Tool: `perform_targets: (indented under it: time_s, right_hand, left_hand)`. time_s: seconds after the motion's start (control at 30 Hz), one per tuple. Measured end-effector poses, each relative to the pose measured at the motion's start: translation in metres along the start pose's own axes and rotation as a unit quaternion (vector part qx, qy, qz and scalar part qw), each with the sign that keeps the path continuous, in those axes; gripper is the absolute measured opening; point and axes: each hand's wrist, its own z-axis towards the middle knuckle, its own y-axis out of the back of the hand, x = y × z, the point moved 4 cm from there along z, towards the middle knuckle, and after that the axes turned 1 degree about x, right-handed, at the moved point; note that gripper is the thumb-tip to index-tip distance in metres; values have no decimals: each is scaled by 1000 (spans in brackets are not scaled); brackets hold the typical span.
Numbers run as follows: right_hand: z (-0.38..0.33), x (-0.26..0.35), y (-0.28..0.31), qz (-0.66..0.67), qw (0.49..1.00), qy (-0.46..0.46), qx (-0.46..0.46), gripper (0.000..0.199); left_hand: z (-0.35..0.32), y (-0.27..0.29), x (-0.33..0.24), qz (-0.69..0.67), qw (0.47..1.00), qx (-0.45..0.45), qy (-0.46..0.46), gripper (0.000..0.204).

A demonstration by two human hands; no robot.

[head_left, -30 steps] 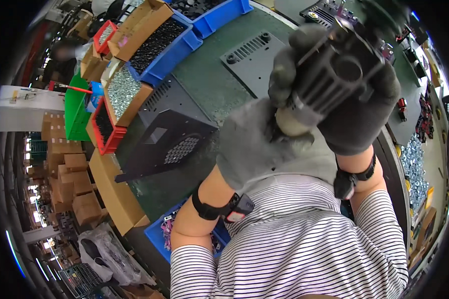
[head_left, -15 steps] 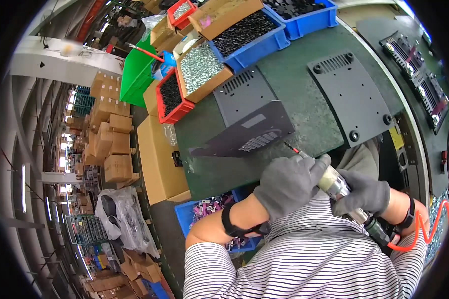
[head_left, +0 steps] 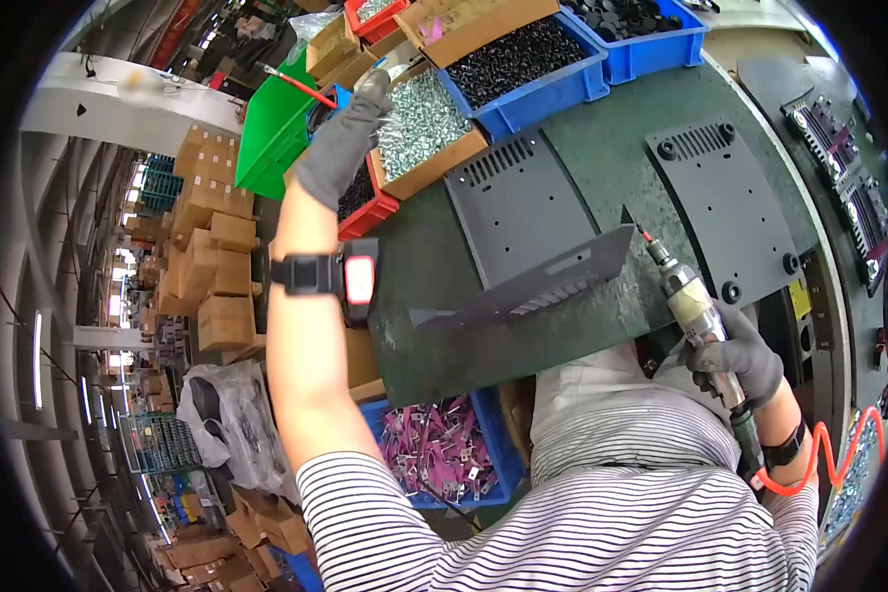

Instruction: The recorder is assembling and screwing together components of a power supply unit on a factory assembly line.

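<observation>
My right hand [head_left: 738,363], in a grey glove, is wrapped round a power screwdriver [head_left: 696,314] with an orange coiled hose. Its bit points up and left, beside the corner of a dark grey metal panel [head_left: 562,284] standing on edge with slots in it. My left hand [head_left: 345,138], also gloved, is stretched out over the small-parts boxes, its fingers extended beside a cardboard box of silvery screws [head_left: 419,128]. No held thing shows in it. A flat grey panel with slots [head_left: 513,197] lies behind the standing one.
Another grey panel with round black feet [head_left: 725,207] lies at the right of the green table [head_left: 424,360]. Blue bins of black parts [head_left: 548,104], a red bin [head_left: 370,212] and a green bin [head_left: 276,133] line the far side. Below sits a blue bin of purple-and-metal pieces [head_left: 439,444].
My left hand has left the front of the screwdriver and reached far left to the parts boxes. My right hand alone keeps the screwdriver, now tilted more upright. The view has shifted slightly.
</observation>
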Motion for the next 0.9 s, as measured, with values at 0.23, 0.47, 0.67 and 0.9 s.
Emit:
perform_targets:
  time_s: [0.23, 0.47, 0.67, 0.9]
  right_hand:
    - [25, 6, -9, -14, 1000, 3, -19, 54]
    - [40, -7, -4, 72, 996, -5, -58, 64]
    - [43, -3, -5, 64, 997, -16, -48, 60]
    - [43, -2, -5, 77, 997, -19, -13, 61]
  left_hand:
    - [31, 21, 47, -218, 975, -1, 50, 40]
    - [4, 72, 100, 361, 924, -35, 120, 52]
    - [-3, 68, 137, 411, 897, -41, 159, 50]
    - [-7, 78, 127, 299, 929, -171, 139, 39]
